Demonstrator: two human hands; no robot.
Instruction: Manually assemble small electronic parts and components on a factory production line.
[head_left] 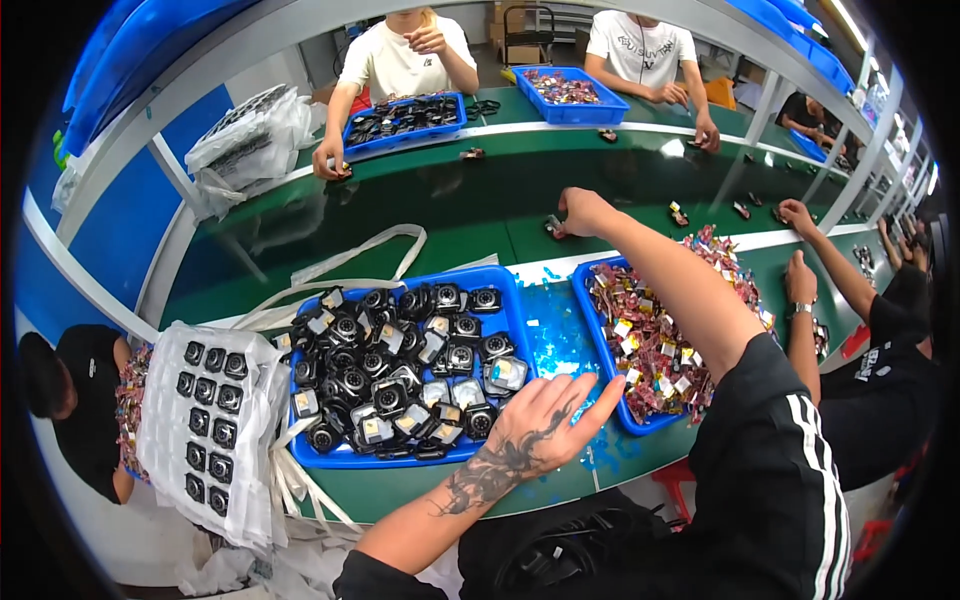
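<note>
My tattooed left hand (530,425) reaches palm down over the right rim of a blue bin (524,330), thumb spread away from the fingers. Just beside its fingertips is a black watch case (505,373) with a pale, glassy face; I see no clear grip on it. Many more black watch cases (388,396) are heaped in that bin. Across the dark green conveyor belt (430,215), my right hand (590,212) pinches a small dark watch part (555,228) at the belt surface. Under my right forearm stands a second blue bin (588,300) full of reddish flex-circuit pieces.
A white plastic tray (165,400) with watch cases in rows lies at the left, near pale straps (400,245). Blue scraps (565,340) lie between the bins. Co-workers sit across the belt beside blue bins (405,125), and others reach in at the right. Parts (678,213) dot the belt.
</note>
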